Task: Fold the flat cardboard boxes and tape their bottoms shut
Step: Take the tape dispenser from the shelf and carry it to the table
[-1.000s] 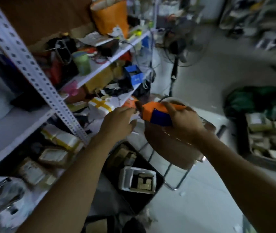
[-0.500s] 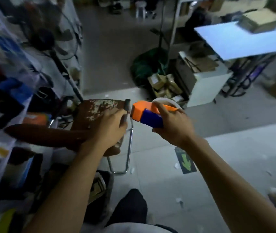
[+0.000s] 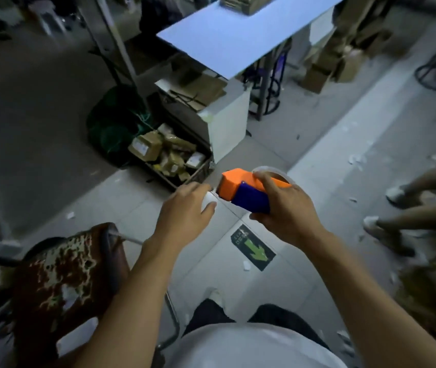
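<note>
the right hand [image 3: 286, 208] grips an orange and blue tape dispenser [image 3: 243, 189] in mid-air over the floor [image 3: 317, 160], fingers curled over its top and thumb under the blue body, with the clear tape roll [image 3: 272, 172] showing just behind the knuckles. the left hand [image 3: 185, 211] sits just beside the dispenser's orange nose, its fingers curled and seemingly pinching a small pale bit, likely the loose tape end, though blur makes that uncertain. the likely trouble from here: if the tape end is being pulled with no box under it, the strip can fold back and stick to itself or to the fingers, and a pull off the line of the nose could tear it unevenly. the cutter at the nose also sits close to the left fingertips, so a slip could nick them. no flat cardboard box is in either hand; a stack of cardboard [image 3: 248, 2] lies at the far edge of the blue table [image 3: 238, 43], well apart from both hands, and more brown cardboard [image 3: 198, 88] sits on the white cabinet [image 3: 227, 120] beneath it. a worn red chair [image 3: 62, 274] stands at the person's left.
</note>
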